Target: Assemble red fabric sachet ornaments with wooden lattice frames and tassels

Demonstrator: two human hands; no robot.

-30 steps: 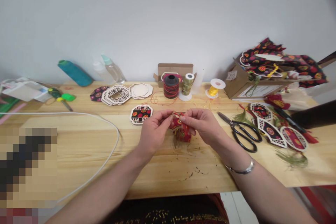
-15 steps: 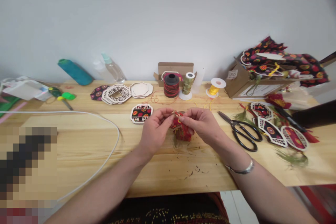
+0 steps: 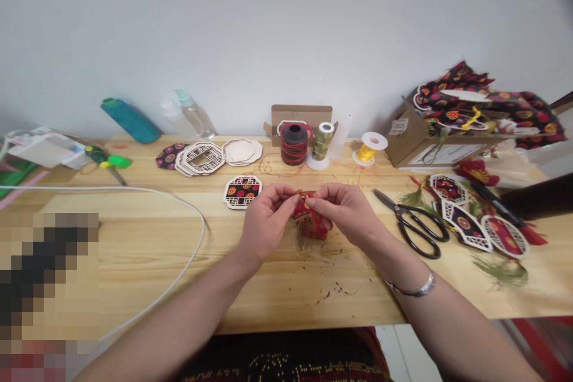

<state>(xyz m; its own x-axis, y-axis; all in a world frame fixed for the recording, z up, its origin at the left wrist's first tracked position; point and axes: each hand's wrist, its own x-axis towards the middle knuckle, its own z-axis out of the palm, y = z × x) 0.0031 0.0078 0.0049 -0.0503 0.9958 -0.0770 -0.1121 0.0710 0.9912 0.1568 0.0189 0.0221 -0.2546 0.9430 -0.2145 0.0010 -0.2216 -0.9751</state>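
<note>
Both hands meet over the middle of the wooden table. My left hand pinches the top of a small red patterned cloth pouch between thumb and forefinger. My right hand pinches the same top edge from the other side, its lower fingers curled behind the cloth. A fringe of green-gold threads hangs at the pouch's left side. What the fingertips grip exactly is too small to make out. Just left of my left hand lies an octagonal wooden-framed fabric piece.
Black-handled scissors lie right of my hands, by several framed ornaments. Behind stand a red-black cord spool, a gold ribbon spool and a yellow cord spool. A cardboard box holds fabric. A white cable curves at left.
The fingers have shifted very slightly at the pouch's top. The whole view has moved a little; both hands keep their pinch.
</note>
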